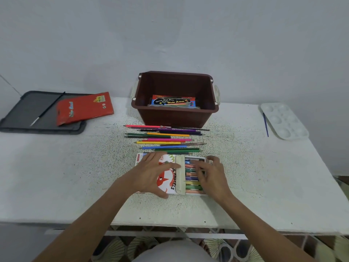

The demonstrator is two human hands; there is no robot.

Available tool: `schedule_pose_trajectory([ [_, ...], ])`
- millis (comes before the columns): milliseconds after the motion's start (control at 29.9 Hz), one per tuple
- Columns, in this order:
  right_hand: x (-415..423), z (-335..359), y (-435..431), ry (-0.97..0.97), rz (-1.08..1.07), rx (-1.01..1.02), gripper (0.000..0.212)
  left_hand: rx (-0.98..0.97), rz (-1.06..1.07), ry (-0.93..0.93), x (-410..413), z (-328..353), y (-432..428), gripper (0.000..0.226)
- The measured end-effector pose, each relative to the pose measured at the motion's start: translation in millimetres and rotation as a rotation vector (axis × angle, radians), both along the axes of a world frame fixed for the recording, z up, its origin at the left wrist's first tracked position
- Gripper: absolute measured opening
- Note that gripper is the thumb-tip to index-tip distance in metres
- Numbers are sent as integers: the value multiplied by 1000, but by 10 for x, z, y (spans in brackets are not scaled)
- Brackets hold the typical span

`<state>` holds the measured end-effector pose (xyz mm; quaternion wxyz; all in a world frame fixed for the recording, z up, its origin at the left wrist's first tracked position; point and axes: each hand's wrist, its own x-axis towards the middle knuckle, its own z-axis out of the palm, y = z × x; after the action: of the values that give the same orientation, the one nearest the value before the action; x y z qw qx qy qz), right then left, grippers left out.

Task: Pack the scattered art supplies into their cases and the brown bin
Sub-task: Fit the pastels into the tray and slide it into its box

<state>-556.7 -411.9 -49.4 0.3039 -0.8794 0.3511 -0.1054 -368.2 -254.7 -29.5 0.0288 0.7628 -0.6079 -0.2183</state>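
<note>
One pastel case [171, 184], left hand [151, 173] gripping it, right hand [211, 176] flat on its pastels [192, 187], one brown bin [175, 118]

**White speckled table, bin at the back**

On my feed the table [245, 176] carries a brown bin [175, 114] at its far middle edge. Just in front of the bin I see a row of coloured pencils [164, 139] lying crosswise, and nearer than those a pastel box [171, 178], its sleeve partly slid off. Well left of the bin sits a grey tray [28, 110], with a red pack [85, 108] overlapping its edge. Well right of the bin lie a white palette [284, 121] and, beside it, a blue brush [265, 124].
</note>
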Motion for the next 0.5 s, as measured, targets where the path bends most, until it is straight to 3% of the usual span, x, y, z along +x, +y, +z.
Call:
schedule_pose_trajectory([
  [267, -6, -94, 72, 166, 181, -370, 33, 15, 19, 23, 11, 18, 5, 96],
  [501, -52, -121, 108, 44, 165, -294, 40, 12, 19, 23, 17, -4, 7, 97],
])
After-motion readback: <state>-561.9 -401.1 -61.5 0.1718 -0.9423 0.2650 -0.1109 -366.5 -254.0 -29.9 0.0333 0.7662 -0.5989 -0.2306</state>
